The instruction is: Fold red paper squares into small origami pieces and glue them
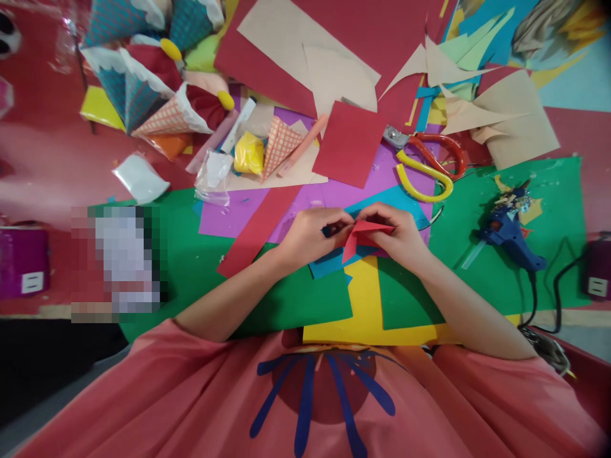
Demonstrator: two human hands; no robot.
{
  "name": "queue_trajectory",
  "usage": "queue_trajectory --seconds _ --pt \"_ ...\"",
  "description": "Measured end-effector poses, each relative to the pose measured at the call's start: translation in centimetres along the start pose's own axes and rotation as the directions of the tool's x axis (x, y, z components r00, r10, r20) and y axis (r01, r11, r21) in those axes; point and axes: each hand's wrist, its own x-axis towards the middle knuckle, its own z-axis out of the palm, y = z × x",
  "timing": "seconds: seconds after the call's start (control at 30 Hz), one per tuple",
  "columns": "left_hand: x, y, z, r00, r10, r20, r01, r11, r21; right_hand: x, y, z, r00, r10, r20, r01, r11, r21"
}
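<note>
Between my two hands is a small piece of red paper [366, 233], bent into a folded, pointed shape. My left hand [319, 232] pinches its upper left corner with thumb and fingertips. On the other side, my right hand [392, 230] grips the paper's right part between thumb and curled fingers. Just beneath them lies a blue paper strip [329, 262]. Past my right hand rest scissors [422, 162] with one red and one yellow handle. A square red sheet [349, 145] lies beyond my hands, and a long red strip [260, 232] sits left of my left hand.
A blue glue gun [513, 235] with a cord lies at the right on a green sheet [558, 273]. Paper-cone figures [128, 89] crowd the upper left. Beige paper scraps [515, 121] spread at the back right. A yellow wrapped lump [249, 154] and a white marker [238, 124] lie behind.
</note>
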Motion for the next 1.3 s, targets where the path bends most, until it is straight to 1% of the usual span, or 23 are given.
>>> queue_trajectory --seconds 0.13,0.2,0.3,0.33,0.43,0.5,0.6,0.67,0.8,0.97,1.07,1.23,1.3 --pt "0.11 -0.03 0.05 1.0 -0.019 -0.025 0.019 1.0 0.011 -0.19 0.13 0.15 0.999 0.013 -0.036 -0.014 1.0 -0.027" --pt "0.1 0.05 -0.08 1.0 -0.027 -0.004 0.027 0.999 -0.021 -0.28 0.29 0.19 0.996 0.033 -0.081 -0.035 0.999 -0.015" --pt "0.0 0.19 -0.36 0.998 -0.017 0.062 0.022 0.997 -0.075 -0.34 0.48 0.17 0.992 0.045 -0.122 -0.043 0.999 0.023" --pt "-0.03 0.23 -0.43 0.997 -0.006 0.078 0.011 0.998 -0.067 -0.34 0.51 0.16 0.991 0.044 -0.129 -0.041 0.999 0.026" --pt "-0.05 0.23 -0.48 0.995 0.0 0.095 -0.003 1.0 0.026 -0.28 0.54 0.16 0.988 0.035 -0.15 -0.035 0.999 0.002" --pt "-0.01 0.15 -0.38 0.996 -0.006 0.093 0.004 1.0 0.023 -0.23 0.56 0.21 0.988 0.033 -0.149 -0.033 0.999 0.003" --pt "0.06 0.04 -0.17 0.997 -0.038 0.064 0.043 0.997 -0.07 -0.15 0.6 0.26 0.99 0.014 -0.141 -0.012 1.0 0.016" --pt "0.09 0.07 -0.08 0.997 -0.069 0.037 0.072 0.994 -0.083 -0.11 0.63 0.25 0.988 -0.008 -0.151 0.009 1.0 0.01" --pt "0.08 0.28 -0.04 0.998 -0.065 0.013 0.066 0.997 -0.049 -0.07 0.69 0.11 0.987 -0.018 -0.163 0.022 0.999 0.027" --pt "0.02 0.22 0.02 0.994 -0.106 0.025 0.106 0.994 -0.008 -0.02 0.82 0.02 0.983 0.031 -0.179 -0.019 0.998 0.064" --pt "-0.02 -0.03 0.1 0.995 -0.099 0.016 0.099 0.995 0.016 0.02 0.86 0.05 0.982 0.035 -0.188 -0.021 0.997 0.078" --pt "-0.09 -0.28 0.13 0.997 -0.073 -0.016 0.074 0.997 0.037 0.01 0.71 0.1 0.992 0.034 -0.12 -0.025 0.997 0.078" --pt "-0.09 -0.23 0.14 0.997 -0.075 -0.029 0.076 0.996 0.037 -0.01 0.67 0.11 0.992 0.038 -0.12 -0.028 0.996 0.082"
